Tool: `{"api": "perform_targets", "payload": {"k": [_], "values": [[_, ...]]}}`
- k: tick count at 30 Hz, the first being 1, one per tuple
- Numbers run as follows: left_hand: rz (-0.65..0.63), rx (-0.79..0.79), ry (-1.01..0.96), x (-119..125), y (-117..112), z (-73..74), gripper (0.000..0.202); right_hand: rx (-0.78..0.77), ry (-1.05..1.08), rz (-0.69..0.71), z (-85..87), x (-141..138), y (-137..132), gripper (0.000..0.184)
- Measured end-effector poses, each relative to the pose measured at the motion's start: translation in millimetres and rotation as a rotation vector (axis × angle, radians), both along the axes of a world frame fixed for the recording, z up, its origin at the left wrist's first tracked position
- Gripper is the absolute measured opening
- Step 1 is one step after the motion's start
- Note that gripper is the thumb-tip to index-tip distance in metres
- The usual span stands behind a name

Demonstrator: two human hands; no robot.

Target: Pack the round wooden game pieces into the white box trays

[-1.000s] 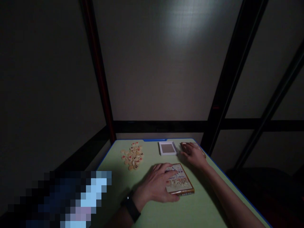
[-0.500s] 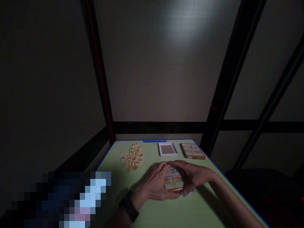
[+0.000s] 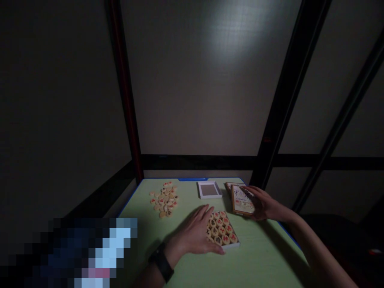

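A white-edged box tray (image 3: 235, 245) full of round Chinese chess pieces, with red and black characters, lies on the table in front of me. My left hand (image 3: 196, 234) spans its left side, thumb at the near edge and fingers towards the far edge. My right hand (image 3: 261, 203) grips the printed box lid (image 3: 241, 202), held tilted off to the right of the tray. Behind that lid, a second printed lid (image 3: 230, 185) is mostly covered from view.
Loose chess pieces (image 3: 165, 199) lie in a heap at the far left of the green table (image 3: 186, 272). A white box tray (image 3: 209, 196) with no pieces in it stands near the back edge. Dark-framed wall panels (image 3: 198, 100) rise behind the table.
The printed lid has come off the box and moved right and away in my right hand. The chess pieces inside now show. My left hand has stayed by the box.
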State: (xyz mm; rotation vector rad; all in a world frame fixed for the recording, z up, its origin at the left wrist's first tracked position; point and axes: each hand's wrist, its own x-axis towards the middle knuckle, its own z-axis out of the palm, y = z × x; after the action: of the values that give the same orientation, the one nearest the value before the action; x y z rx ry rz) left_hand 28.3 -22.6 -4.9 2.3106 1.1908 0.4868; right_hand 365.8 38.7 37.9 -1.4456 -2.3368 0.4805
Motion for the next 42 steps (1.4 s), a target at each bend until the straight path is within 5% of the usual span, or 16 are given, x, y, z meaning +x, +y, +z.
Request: {"api": "perform_targets", "payload": {"k": [8, 19, 32, 36, 38, 42], "values": [[-0.047, 0.103, 0.072, -0.8, -0.7, -4.8, 0.118, -0.109, -0.018, 0.043, -17.8, 9.4, 53.4, 0.118], [-0.034, 0.132, 0.033, -0.1, -2.1, -4.2, 0.111, -0.036, 0.015, -0.053, -39.0, 21.2, 55.7, 0.117], [-0.050, 0.097, 0.028, -11.0, 6.9, 1.5, 0.111, -0.202, -0.079, -0.044, -15.9, 15.0, 51.8, 0.117], [-0.068, 0.070, 0.027, -14.0, 9.2, 4.5, 0.114, -0.042, -0.054, -0.087, -2.4, -16.2, 26.1, 0.114], [-0.081, 0.037, 0.005, -16.3, 10.7, 5.8, 0.112, 0.016, 0.029, 0.024, 0.9, -46.1, 4.4, 0.112], [0.033, -0.023, -0.138, -23.8, 14.1, 7.6, 0.072, -0.187, -0.048, 0.274, -4.1, -109.6, -31.6, 0.126]]}}
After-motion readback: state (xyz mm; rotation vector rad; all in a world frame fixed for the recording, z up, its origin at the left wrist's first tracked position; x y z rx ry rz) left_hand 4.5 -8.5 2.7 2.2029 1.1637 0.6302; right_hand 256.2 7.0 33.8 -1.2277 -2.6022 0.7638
